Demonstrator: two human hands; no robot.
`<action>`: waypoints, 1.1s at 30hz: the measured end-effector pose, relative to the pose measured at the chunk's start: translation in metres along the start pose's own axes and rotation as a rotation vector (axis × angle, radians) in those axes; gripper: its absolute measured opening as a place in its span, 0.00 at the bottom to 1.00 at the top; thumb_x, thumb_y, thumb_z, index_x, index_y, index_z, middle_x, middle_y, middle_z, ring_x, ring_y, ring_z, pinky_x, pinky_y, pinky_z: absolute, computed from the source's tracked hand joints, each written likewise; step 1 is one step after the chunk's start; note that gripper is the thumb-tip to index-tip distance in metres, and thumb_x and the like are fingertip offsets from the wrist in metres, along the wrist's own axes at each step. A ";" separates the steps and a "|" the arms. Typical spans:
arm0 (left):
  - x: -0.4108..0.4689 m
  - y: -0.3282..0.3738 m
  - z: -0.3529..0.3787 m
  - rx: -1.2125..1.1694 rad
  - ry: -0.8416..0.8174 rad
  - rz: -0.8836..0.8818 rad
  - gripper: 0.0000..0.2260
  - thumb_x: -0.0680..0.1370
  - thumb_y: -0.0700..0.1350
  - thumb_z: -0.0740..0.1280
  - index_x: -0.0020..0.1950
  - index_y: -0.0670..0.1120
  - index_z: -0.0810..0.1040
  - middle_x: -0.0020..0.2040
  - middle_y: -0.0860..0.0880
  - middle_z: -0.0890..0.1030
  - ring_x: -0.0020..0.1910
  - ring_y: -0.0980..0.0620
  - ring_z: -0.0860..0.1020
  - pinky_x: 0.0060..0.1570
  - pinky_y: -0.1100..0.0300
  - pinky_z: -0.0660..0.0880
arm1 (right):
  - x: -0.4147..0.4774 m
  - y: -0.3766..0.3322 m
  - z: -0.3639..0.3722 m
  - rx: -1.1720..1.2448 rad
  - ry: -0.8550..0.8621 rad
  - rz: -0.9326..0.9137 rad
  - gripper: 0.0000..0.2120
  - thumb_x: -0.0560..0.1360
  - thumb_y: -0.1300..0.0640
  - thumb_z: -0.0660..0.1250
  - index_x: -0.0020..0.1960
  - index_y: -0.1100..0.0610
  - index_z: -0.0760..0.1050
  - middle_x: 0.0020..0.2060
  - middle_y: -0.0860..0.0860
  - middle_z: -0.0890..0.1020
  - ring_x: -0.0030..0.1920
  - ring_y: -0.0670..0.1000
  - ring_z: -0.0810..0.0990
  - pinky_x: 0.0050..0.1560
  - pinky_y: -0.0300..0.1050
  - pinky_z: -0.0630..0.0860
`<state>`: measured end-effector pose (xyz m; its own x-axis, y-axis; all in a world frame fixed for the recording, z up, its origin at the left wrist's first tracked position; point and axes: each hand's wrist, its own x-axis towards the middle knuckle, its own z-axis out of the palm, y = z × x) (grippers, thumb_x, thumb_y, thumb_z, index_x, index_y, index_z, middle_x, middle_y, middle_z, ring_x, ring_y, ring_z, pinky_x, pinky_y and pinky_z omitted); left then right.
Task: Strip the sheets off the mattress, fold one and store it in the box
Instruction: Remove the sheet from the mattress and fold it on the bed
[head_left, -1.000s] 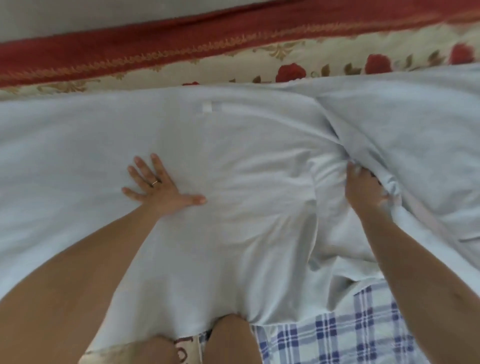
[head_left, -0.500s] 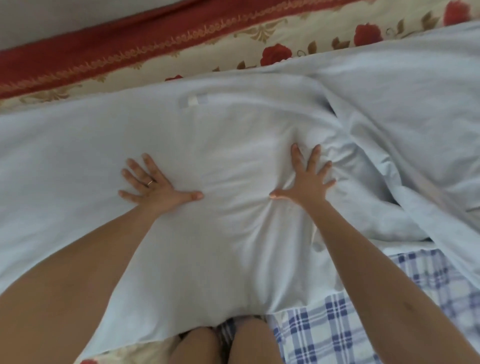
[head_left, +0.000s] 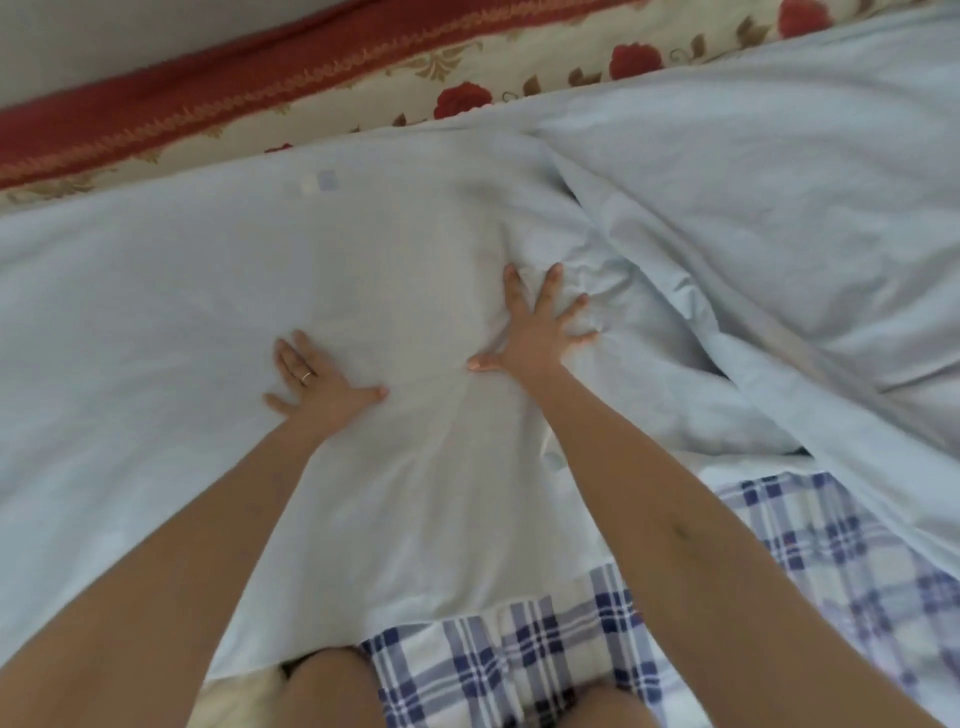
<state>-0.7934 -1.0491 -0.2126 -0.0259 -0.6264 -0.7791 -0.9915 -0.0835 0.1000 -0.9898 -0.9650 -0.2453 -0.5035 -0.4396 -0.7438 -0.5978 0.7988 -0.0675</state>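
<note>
Head | left hand (head_left: 324, 387) fingers spread flat on pale sheet (head_left: 156, 312) | right hand (head_left: 535, 332) fingers spread, pressing sheet

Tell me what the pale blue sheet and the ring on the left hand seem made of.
The pale blue sheet looks like thin woven cloth, probably cotton, matt: it creases softly near the right hand. The ring on the left hand looks like pale polished metal; it glints, but which metal cannot be told.

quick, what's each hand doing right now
Left hand: open, flat on the pale blue sheet.
Right hand: open, fingers spread, pressing the sheet.
</note>
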 end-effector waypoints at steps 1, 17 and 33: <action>-0.019 0.018 0.030 -0.005 -0.037 0.030 0.59 0.66 0.59 0.74 0.73 0.46 0.28 0.74 0.43 0.29 0.73 0.47 0.30 0.69 0.34 0.38 | 0.001 0.010 -0.005 0.017 -0.005 -0.029 0.56 0.65 0.37 0.73 0.74 0.38 0.32 0.73 0.54 0.29 0.72 0.71 0.35 0.64 0.77 0.47; -0.077 0.258 0.183 -0.140 0.086 -0.210 0.75 0.48 0.66 0.78 0.73 0.42 0.28 0.73 0.38 0.30 0.73 0.41 0.31 0.68 0.35 0.39 | 0.047 0.381 -0.100 -0.064 0.644 0.071 0.20 0.77 0.63 0.55 0.68 0.55 0.65 0.58 0.57 0.74 0.56 0.61 0.76 0.52 0.54 0.70; -0.064 0.280 0.178 -0.068 0.017 -0.288 0.75 0.48 0.64 0.79 0.71 0.42 0.25 0.73 0.40 0.28 0.73 0.43 0.30 0.69 0.34 0.39 | 0.165 0.388 -0.131 0.175 0.937 0.024 0.15 0.71 0.55 0.55 0.50 0.59 0.75 0.45 0.57 0.79 0.47 0.59 0.77 0.52 0.49 0.64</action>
<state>-1.0922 -0.8944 -0.2443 0.2576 -0.5820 -0.7713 -0.9469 -0.3111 -0.0814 -1.3865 -0.7820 -0.3070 -0.8550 -0.5118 0.0841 -0.5172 0.8287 -0.2138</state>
